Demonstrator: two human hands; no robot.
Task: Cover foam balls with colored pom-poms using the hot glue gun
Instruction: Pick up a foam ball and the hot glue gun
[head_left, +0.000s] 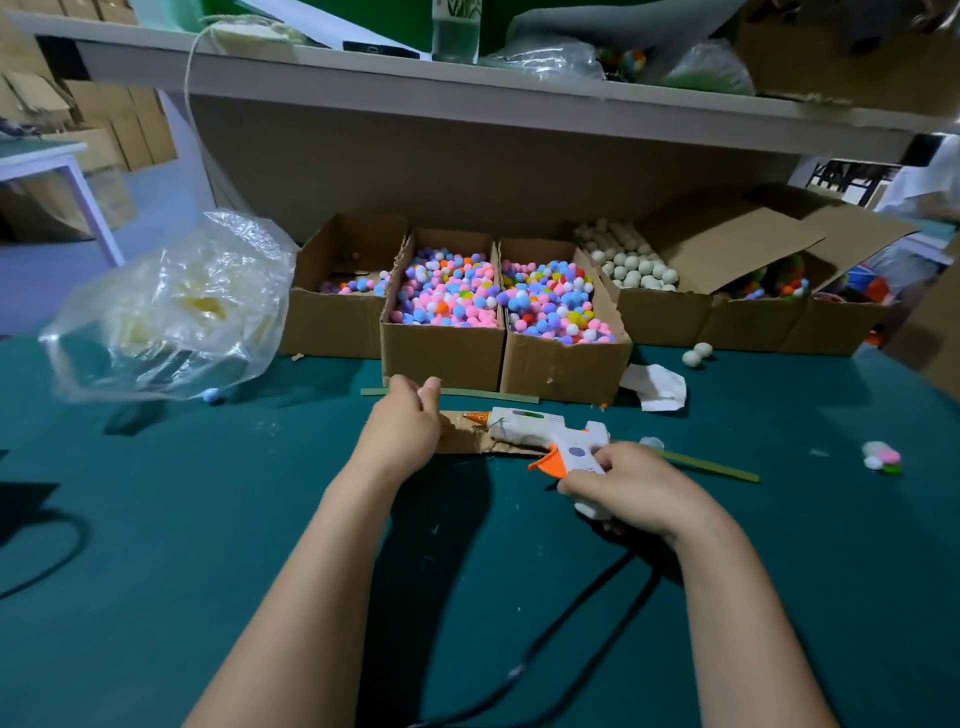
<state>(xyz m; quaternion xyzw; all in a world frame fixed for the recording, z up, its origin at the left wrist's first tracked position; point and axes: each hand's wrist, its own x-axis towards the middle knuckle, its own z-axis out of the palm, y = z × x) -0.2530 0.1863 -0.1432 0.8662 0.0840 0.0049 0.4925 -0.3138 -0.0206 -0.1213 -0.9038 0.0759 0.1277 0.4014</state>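
Observation:
My right hand (631, 486) grips the handle of a white hot glue gun (540, 428) with an orange trigger. The gun lies on a cardboard scrap (462, 441) on the green table, nozzle pointing left. My left hand (405, 423) sits at the scrap's left end with fingers curled towards the thumb; whatever is inside them is hidden. Behind stand two cardboard boxes full of colored pom-poms (441, 296) (556, 304) and a box of white foam balls (634, 265). Two loose foam balls (696, 354) lie by the boxes.
A crumpled plastic bag (171, 312) stands at the left, with a blue pom-pom (213, 396) beside it. The gun's black cord (571, 623) runs toward me. A small pom-pom cluster (883, 458) lies at the right, a green strip (711, 466) beside my right hand. A shelf (467, 88) hangs overhead.

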